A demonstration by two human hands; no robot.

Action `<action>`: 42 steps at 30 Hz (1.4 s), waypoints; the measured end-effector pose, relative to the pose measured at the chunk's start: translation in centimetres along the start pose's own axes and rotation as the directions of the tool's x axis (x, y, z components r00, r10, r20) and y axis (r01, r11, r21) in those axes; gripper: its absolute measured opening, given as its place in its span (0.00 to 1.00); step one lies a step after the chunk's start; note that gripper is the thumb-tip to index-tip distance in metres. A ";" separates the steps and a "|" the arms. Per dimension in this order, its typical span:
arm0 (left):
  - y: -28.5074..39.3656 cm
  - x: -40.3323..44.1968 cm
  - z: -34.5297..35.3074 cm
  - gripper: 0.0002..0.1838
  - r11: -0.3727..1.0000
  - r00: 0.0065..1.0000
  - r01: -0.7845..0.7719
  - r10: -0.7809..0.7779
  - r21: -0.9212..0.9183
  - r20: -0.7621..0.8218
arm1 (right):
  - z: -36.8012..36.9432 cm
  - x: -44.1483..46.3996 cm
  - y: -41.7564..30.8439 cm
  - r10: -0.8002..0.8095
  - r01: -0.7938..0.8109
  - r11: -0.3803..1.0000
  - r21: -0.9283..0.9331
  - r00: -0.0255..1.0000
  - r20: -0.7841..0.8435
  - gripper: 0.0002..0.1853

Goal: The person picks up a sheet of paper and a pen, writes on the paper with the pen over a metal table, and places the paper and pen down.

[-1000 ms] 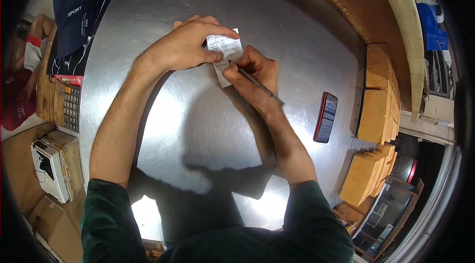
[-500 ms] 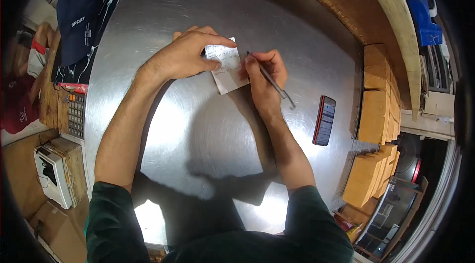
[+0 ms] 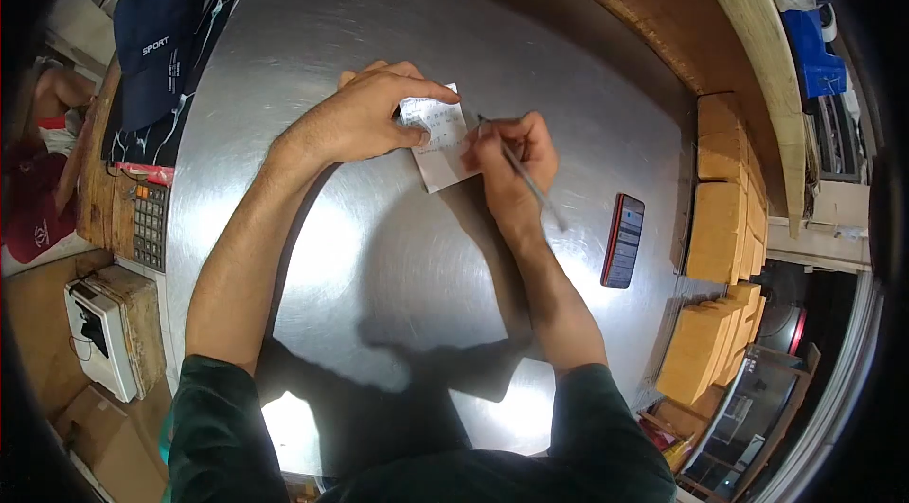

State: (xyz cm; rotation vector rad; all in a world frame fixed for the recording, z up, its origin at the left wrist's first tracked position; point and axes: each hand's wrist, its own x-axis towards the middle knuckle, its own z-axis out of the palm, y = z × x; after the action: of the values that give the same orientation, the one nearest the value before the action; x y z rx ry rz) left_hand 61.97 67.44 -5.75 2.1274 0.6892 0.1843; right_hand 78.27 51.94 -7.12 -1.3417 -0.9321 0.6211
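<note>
1. Left hand (image 3: 365, 119): fingers spread, pinning paper slip (image 3: 443, 162) to table (image 3: 426, 266), presumably against skidding.
2. Right hand (image 3: 521, 157): grasping pen (image 3: 526, 172) aslant beside slip, likely for fine control. Pen blurred; tip contact unclear.
3. Count: one slip, one pen, one phone (image 3: 624, 240) lying well apart, right.

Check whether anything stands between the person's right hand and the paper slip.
Nothing visible does: the right hand, holding a pen, is at the right edge of the paper slip. The left hand covers parts of its top and left, and the phone lies apart, farther right.
</note>
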 end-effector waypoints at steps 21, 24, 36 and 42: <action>0.0 -0.3 0.1 0.27 0.998 0.998 -0.047 0.049 0.046 -0.049 | -0.3 0.0 -0.1 0.045 0.011 0.940 -0.341 0.987 0.157 0.09; 0.2 -0.4 0.0 0.26 0.998 0.998 -0.052 0.053 0.032 -0.018 | -0.5 -0.3 0.6 0.070 -0.041 0.953 -0.301 0.994 0.087 0.09; 0.0 -0.4 0.3 0.28 0.997 0.999 -0.045 0.047 0.057 -0.027 | -0.4 -0.7 -0.1 -0.074 0.147 0.897 -0.416 0.980 0.186 0.09; 0.1 -0.2 0.2 0.27 0.997 0.998 -0.059 0.060 0.052 -0.025 | -0.4 -0.1 -0.1 0.070 -0.022 0.958 -0.285 0.985 0.159 0.09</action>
State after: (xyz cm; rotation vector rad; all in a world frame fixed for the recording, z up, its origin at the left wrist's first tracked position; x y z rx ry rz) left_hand 61.88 67.13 -5.83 2.1997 0.6533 0.2302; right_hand 78.51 51.65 -7.01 -1.5863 -1.1623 0.6626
